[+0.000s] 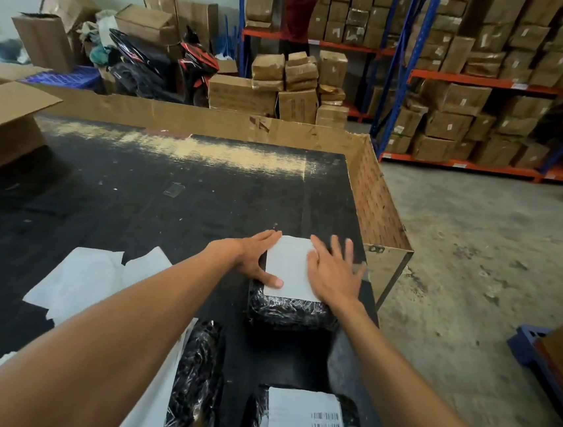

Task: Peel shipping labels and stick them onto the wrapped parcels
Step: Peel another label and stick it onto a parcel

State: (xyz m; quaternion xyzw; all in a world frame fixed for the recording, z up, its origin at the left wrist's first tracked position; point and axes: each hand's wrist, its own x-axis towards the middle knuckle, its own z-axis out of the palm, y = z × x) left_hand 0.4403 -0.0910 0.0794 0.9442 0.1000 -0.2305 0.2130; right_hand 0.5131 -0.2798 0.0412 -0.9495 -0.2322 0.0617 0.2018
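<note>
A parcel wrapped in black film [293,309] lies on the black table near its right edge. A white label [289,265] lies flat on its top. My left hand [252,255] rests along the label's left edge, thumb on its lower left corner. My right hand [333,270] lies flat with fingers spread over the label's right side. Nearer to me a second black parcel [304,422] carries a label with barcodes. A third black parcel [196,384] lies to its left. Both hands press down and hold nothing.
White backing sheets [84,284] lie on the table [137,199] at the left. A cardboard wall [377,202] lines the table's far and right sides. An open carton [3,124] stands far left. Shelves of boxes [491,95] and a person in red [298,8] are behind. Concrete floor is at the right.
</note>
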